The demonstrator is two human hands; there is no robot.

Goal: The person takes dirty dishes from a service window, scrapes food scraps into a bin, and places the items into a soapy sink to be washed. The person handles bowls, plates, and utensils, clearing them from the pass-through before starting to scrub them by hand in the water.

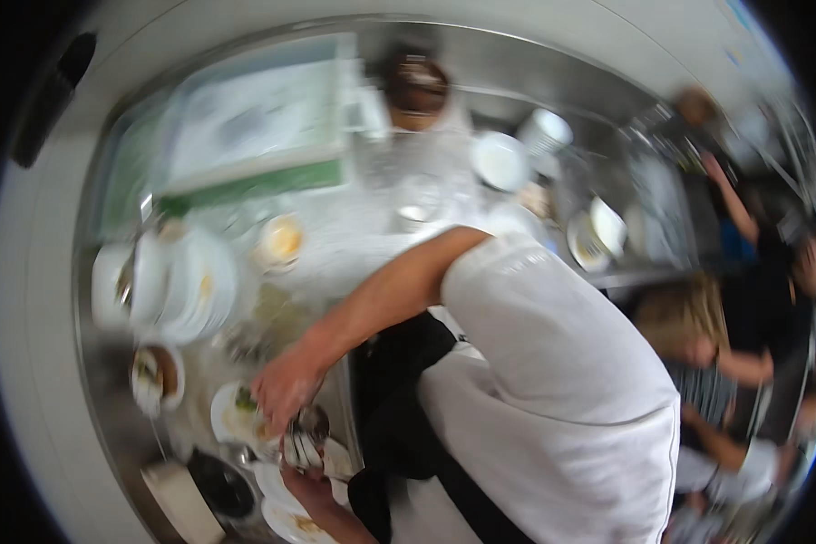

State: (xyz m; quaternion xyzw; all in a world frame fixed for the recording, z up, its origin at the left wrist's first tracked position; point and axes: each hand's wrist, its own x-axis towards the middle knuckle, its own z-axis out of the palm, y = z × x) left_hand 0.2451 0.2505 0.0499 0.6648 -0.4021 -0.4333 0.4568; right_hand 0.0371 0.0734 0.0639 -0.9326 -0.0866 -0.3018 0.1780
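Observation:
Both my hands meet low on the left, over a steel counter crowded with used dishes. My left hand [306, 464] is closed around a bunch of shiny metal cutlery [304, 449]. Just above it, my right hand [290, 388] reaches down with curled fingers; blur hides what they grip. A rounded metal piece, perhaps a spoon bowl [314, 422], shows beside its fingers. Next to my right hand lies a white plate [227, 419] with green and yellow food scraps. Another soiled white plate [290, 524] lies beside my left forearm.
Stacked white plates and bowls [199, 281] stand at left, near a bowl with brown leftovers [168, 372]. A black pan-like dish [219, 485] sits lower left. Behind are a green-and-white dish rack [254, 118], a food-stained cup [281, 240] and white crockery [500, 161]. Other people work at right.

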